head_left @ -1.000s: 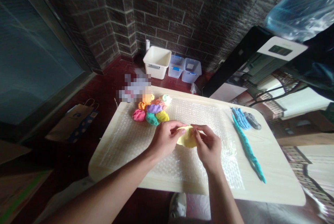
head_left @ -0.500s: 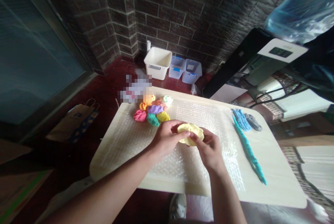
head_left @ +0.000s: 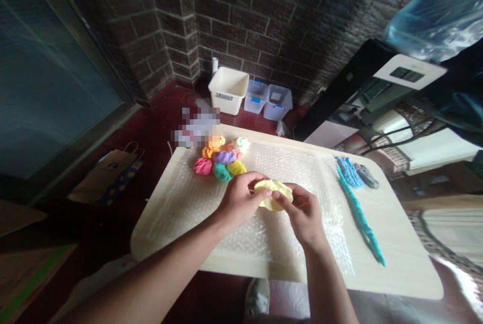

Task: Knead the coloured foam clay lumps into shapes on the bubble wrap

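A flattened pale yellow piece of modelling clay [head_left: 273,185], with a wavy edge, is held above the bubble wrap [head_left: 249,243]. My left hand [head_left: 240,197] pinches its left side, thumb on top. From the right, my right hand [head_left: 305,213] grips it in the same way; the fingers beneath are partly hidden. Just beyond my left hand lie several crumpled coloured lumps, among them a red lump [head_left: 203,166], a green lump [head_left: 221,171], a purple lump [head_left: 225,157] and a yellow lump [head_left: 236,166].
On the right of the table [head_left: 409,258] lie a long turquoise roll [head_left: 360,218], a blue strand bundle [head_left: 350,172] and a grey lump [head_left: 366,176]. A white bin [head_left: 228,92] and two clear boxes [head_left: 277,102] stand on the floor behind. A paper bag [head_left: 101,175] is at left.
The pale yellow clay has shifted slightly left and turned a little between my fingers. Both hands keep hold of it; the things on the table stay in place.
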{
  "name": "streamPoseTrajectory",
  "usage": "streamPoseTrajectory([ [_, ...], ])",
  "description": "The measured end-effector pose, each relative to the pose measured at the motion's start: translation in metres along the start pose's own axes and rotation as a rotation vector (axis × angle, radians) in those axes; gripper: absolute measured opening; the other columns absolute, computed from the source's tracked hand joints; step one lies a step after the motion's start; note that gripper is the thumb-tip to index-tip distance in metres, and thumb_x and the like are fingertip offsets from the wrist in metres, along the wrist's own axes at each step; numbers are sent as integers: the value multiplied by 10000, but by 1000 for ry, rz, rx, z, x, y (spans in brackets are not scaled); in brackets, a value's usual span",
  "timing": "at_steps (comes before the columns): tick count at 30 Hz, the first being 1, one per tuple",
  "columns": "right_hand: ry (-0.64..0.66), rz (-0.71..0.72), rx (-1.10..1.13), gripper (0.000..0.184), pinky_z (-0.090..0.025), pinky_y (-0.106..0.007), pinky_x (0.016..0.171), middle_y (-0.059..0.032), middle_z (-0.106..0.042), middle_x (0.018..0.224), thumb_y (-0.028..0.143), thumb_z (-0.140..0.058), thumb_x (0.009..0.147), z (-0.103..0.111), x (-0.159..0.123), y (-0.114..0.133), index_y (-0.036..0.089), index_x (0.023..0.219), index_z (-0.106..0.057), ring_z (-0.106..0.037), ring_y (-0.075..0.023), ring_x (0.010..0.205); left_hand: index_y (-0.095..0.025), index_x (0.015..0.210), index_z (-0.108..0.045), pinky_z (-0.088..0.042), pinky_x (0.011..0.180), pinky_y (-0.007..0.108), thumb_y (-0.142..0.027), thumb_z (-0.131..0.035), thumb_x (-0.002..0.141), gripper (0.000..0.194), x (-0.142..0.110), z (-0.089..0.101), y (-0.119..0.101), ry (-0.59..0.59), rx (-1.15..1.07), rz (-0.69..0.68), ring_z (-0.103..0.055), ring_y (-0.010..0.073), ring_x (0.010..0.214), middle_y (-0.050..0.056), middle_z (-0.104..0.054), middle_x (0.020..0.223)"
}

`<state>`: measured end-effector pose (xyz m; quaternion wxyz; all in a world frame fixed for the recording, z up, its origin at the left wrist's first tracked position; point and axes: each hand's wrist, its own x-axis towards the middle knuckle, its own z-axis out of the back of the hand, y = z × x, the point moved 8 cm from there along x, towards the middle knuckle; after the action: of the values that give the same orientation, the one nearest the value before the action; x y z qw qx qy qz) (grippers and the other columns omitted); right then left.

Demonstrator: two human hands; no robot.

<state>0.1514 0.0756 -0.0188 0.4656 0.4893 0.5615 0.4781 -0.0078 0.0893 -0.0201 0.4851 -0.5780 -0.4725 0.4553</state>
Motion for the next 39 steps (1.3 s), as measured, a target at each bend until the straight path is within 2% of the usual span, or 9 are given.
streamPoseTrajectory([
  [7,41,138,-172,184,-598,-360,785,-64,-809,920,332,-924,822,-3,-2,10,271,988,-873,-744,-231,836,-202,977,-655,-512,775,298,-174,-704,827,160,-10,3,-23,44,362,-188,-692,207,870,41,-739,953],
  [11,229,240,-343,157,-611,-408,862,-93,-779,1073,291,-847,904,-24,-11,24,322,1055,-879,-744,-269,1012,-207,1103,-658,-497,774,316,-159,-746,763,354,-23,2,-23,188,502,-142,-716,261,948,76,-758,1044],
  [15,340,255,-381,206,-613,-425,900,-95,-754,1122,242,-817,918,-46,-23,33,334,1094,-871,-730,-269,1052,-199,1159,-693,-472,725,319,-185,-739,783,380,-37,1,-19,332,540,-65,-727,290,945,95,-776,1039],
  [18,319,267,-427,250,-592,-452,985,-103,-740,1169,202,-751,940,-49,-30,41,309,1146,-845,-712,-273,1105,-197,1154,-709,-464,733,325,-151,-697,806,351,-39,6,-22,301,567,-97,-726,288,936,107,-779,1035],
  [22,199,235,-270,274,-546,-497,1091,-106,-717,1248,263,-712,946,-36,-34,47,277,1214,-767,-672,-300,1219,-209,920,-703,-402,683,315,-109,-689,804,153,-36,17,-35,169,682,-200,-675,245,777,73,-738,850],
  [27,5,156,-100,194,-580,-406,932,-95,-722,1205,367,-662,1002,-29,-25,34,261,1138,-750,-693,-275,1110,-217,764,-631,-301,635,311,-230,-789,790,161,-34,22,-50,75,775,-223,-556,204,660,22,-637,705],
  [30,-49,135,1,211,-579,-382,883,-89,-734,1145,396,-658,999,-39,-14,26,250,1113,-757,-695,-262,1040,-204,717,-618,-299,621,305,-270,-809,774,210,-31,23,-45,69,621,-128,-500,170,630,-3,-594,666],
  [36,-117,75,195,372,-590,-363,876,-92,-766,1066,542,-606,988,-46,0,18,224,1073,-780,-714,-258,1012,-153,873,-691,-292,517,251,-585,-713,861,433,-28,0,-18,276,-443,364,-399,95,518,-19,-537,657],
  [39,-88,44,193,435,-621,-354,759,-103,-767,1093,584,-643,971,-48,-2,20,211,1151,-776,-725,-251,919,-135,968,-721,-385,525,274,-649,-616,897,530,-25,-10,-19,308,-700,435,-523,136,537,43,-625,705],
])
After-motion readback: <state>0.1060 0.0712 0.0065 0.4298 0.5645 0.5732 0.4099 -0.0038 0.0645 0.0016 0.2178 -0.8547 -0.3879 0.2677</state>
